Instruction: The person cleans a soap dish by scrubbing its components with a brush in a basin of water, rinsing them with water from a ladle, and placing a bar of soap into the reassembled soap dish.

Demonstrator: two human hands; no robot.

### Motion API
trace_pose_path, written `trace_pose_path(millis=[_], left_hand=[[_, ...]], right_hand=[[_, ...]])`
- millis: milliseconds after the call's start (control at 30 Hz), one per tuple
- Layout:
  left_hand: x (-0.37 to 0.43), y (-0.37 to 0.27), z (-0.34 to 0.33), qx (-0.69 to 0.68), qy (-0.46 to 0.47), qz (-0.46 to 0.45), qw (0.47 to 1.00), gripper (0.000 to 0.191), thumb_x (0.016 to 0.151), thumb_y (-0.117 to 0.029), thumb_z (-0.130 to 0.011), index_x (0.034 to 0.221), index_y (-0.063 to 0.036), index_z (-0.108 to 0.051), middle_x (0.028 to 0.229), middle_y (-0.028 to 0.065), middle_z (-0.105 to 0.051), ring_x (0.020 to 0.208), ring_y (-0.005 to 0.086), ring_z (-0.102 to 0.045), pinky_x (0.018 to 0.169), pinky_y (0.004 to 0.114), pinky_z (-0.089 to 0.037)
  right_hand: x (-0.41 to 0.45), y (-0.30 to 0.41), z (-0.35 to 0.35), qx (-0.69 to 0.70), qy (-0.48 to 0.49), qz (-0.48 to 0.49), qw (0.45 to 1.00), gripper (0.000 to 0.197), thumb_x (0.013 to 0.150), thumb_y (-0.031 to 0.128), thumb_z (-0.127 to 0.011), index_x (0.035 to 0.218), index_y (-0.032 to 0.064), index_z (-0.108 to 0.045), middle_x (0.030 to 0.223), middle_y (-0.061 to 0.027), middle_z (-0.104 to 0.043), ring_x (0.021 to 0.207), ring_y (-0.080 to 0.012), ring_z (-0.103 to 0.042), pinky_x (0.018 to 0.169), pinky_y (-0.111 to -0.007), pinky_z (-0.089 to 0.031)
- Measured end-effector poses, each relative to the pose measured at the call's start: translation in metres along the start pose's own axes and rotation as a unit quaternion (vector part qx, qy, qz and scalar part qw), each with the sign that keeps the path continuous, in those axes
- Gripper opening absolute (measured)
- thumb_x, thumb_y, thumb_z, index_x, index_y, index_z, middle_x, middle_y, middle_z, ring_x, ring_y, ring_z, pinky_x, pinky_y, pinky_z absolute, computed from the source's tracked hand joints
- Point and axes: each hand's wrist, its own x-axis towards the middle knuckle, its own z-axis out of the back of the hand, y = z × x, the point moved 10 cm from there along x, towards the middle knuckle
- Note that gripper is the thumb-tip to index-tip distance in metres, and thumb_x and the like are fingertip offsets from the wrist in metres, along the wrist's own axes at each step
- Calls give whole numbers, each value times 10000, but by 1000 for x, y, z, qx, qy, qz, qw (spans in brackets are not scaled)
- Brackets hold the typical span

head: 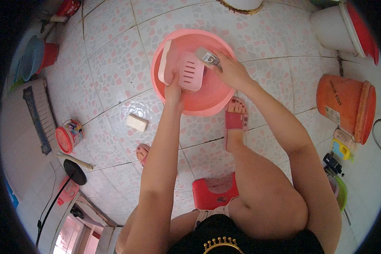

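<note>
A round pink plastic basin [206, 109] stands on the tiled floor with water in it. My left hand [174, 92] grips a pale pink plastic soap dish body [165, 65], tilted on its side above the basin's left part. Beside it, near my fingers, lies a pink slotted soap dish tray [190, 71]; whether my hand touches it I cannot tell. My right hand [230, 70] holds a greyish brush-like object [206, 57] with a printed label over the right part of the basin; its underside is hidden. On the floor left of the basin is a cream bar of soap [137, 123].
A red plastic stool [203, 193] is below me. Left stand a small lidded tub [69, 136] and a pink jug [68, 190]. To the right are an orange bucket [339, 104], a white bucket [331, 28] and a yellow bottle [340, 149]. My slippered feet flank the basin's near side.
</note>
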Motion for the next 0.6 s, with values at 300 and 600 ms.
trace_pose_path(millis=[300, 600], left_hand=[[24, -4, 24, 448, -111, -194, 866, 441, 758, -344, -633, 955, 44, -560, 778, 182, -615, 732, 282, -608, 652, 375, -457], [22, -10, 13, 404, -67, -208, 888, 470, 767, -362, -618, 1029, 22, -550, 914, 152, -621, 874, 264, -592, 756, 344, -442]], right_hand=[[-2, -11, -32, -19, 113, -73, 991, 478, 815, 199, -516, 1242, 54, -357, 1101, -192, -513, 984, -329, -521, 802, -423, -424], [3, 7, -26, -185, 115, 9, 976, 370, 772, 75, -423, 1136, 13, -431, 776, -180, -602, 740, -336, -603, 632, -433, -490]])
